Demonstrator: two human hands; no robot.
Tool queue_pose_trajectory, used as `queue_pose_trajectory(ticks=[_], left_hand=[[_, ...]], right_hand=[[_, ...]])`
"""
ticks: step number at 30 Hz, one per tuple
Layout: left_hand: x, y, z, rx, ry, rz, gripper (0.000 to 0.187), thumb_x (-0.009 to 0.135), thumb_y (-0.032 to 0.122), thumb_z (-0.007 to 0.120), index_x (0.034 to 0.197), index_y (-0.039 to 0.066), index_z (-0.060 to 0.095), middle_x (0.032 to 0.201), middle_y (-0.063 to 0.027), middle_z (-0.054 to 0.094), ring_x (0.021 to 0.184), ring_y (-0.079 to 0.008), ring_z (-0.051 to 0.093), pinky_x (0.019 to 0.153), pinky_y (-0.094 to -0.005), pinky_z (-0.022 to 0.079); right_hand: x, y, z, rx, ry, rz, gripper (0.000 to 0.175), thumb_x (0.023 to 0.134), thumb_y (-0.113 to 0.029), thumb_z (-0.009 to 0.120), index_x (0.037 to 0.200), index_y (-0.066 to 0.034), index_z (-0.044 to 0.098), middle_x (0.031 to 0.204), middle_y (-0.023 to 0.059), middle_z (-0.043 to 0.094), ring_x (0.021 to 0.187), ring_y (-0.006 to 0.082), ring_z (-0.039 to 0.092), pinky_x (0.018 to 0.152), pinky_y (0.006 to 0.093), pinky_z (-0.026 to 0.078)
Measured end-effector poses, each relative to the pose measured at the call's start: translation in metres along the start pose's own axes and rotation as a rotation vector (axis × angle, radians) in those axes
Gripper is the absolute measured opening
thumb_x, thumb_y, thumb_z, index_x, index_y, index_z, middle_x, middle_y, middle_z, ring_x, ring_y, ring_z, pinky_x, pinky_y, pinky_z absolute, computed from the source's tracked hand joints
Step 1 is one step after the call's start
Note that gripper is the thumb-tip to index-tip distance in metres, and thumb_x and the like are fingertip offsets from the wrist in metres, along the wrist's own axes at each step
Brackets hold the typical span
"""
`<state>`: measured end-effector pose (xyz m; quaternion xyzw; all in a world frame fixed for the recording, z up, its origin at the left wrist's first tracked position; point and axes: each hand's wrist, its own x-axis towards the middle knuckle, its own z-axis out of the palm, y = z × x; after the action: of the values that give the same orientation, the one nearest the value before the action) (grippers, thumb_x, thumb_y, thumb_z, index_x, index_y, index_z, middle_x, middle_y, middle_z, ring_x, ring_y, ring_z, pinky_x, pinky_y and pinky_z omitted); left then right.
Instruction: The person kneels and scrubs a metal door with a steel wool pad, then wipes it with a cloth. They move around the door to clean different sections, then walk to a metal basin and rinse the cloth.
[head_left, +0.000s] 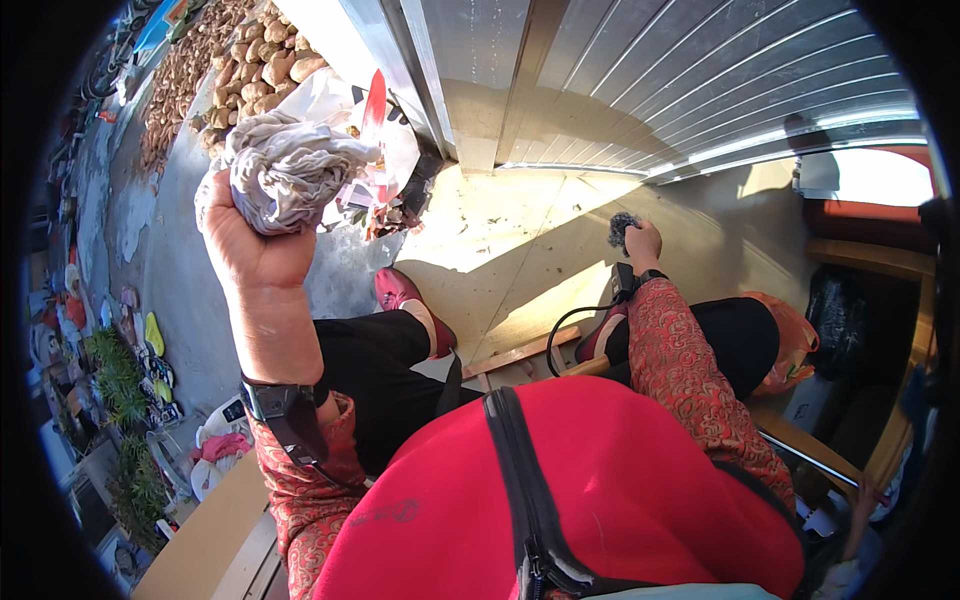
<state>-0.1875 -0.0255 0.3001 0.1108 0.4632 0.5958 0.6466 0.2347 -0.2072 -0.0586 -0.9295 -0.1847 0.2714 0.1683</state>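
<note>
My left hand (259, 247) is raised at the left with its fingers closed on a crumpled pale grey cloth (292, 172), which bulges out above the palm. The cloth hides most of the fingers. Farther right and lower, my right hand (645, 244) pinches a dark grey scouring pad (622, 231), perhaps steel wool. That pad is over the sunlit tiled floor (525, 217), in front of a ribbed metal door panel (675, 90). Whether the pad touches anything cannot be told.
A heap of potato-like tubers (259, 71) lies beyond the doorway. Plastic wrappers and litter (386, 180) gather by the door frame. A wooden piece (525, 352) lies between my feet. An orange plastic bag (787, 345) and wooden furniture (870, 259) stand right; potted plants (116, 367) are left.
</note>
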Motion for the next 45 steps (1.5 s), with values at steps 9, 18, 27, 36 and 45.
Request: queue_pose_trajectory(ticks=[9, 18, 27, 36, 45], left_hand=[[0.001, -0.002, -0.02, 0.023, 0.058, -0.024, 0.048, 0.098, 0.035, 0.039, 0.131, 0.003, 0.051, 0.131, -0.0175, 0.056, 0.121, -0.0381, 0.053, 0.102, -0.0602, 0.041], [0.005, 0.011, -0.047, -0.09, -0.173, -0.115, 0.038, 0.095, 0.027, 0.047, 0.121, 0.001, 0.057, 0.117, -0.0138, 0.064, 0.108, -0.0326, 0.061, 0.096, -0.0528, 0.046], [-0.002, 0.003, -0.029, -0.105, -0.11, -0.101, 0.031, 0.094, 0.021, 0.048, 0.115, 0.001, 0.059, 0.108, -0.0111, 0.067, 0.1, -0.0277, 0.065, 0.093, -0.0471, 0.049], [-0.005, -0.006, -0.008, -0.119, -0.093, 0.025, 0.046, 0.1, 0.036, 0.037, 0.125, 0.002, 0.054, 0.122, -0.0152, 0.062, 0.113, -0.0347, 0.058, 0.101, -0.0553, 0.042], [0.026, -0.023, 0.002, -0.094, -0.086, -0.052, 0.043, 0.099, 0.041, 0.039, 0.121, 0.01, 0.059, 0.119, -0.0096, 0.064, 0.108, -0.0307, 0.061, 0.093, -0.051, 0.049]], right_hand=[[0.045, 0.008, 0.053, 0.008, 0.092, 0.058, 0.035, 0.08, -0.016, 0.057, 0.113, -0.0087, 0.066, 0.12, 0.02, 0.057, 0.109, 0.0366, 0.057, 0.094, 0.0414, 0.047], [-0.011, -0.057, 0.17, -0.213, 0.044, -0.345, 0.035, 0.078, -0.019, 0.063, 0.112, -0.0107, 0.066, 0.098, 0.0135, 0.059, 0.102, 0.0314, 0.058, 0.09, 0.0388, 0.047], [-0.102, -0.167, 0.195, 0.43, -0.732, -0.496, 0.037, 0.084, -0.009, 0.061, 0.12, -0.0067, 0.063, 0.109, 0.0078, 0.066, 0.093, 0.0209, 0.064, 0.079, 0.0351, 0.053], [-0.066, -0.15, 0.05, 1.048, -1.239, 0.101, 0.03, 0.1, -0.016, 0.041, 0.12, -0.0045, 0.059, 0.108, 0.0076, 0.066, 0.095, 0.0201, 0.064, 0.083, 0.0379, 0.054], [-0.082, -0.173, -0.095, 1.124, -1.323, -0.214, 0.03, 0.1, -0.014, 0.041, 0.118, 0.0007, 0.06, 0.109, 0.0113, 0.068, 0.097, 0.021, 0.067, 0.086, 0.0385, 0.055]])
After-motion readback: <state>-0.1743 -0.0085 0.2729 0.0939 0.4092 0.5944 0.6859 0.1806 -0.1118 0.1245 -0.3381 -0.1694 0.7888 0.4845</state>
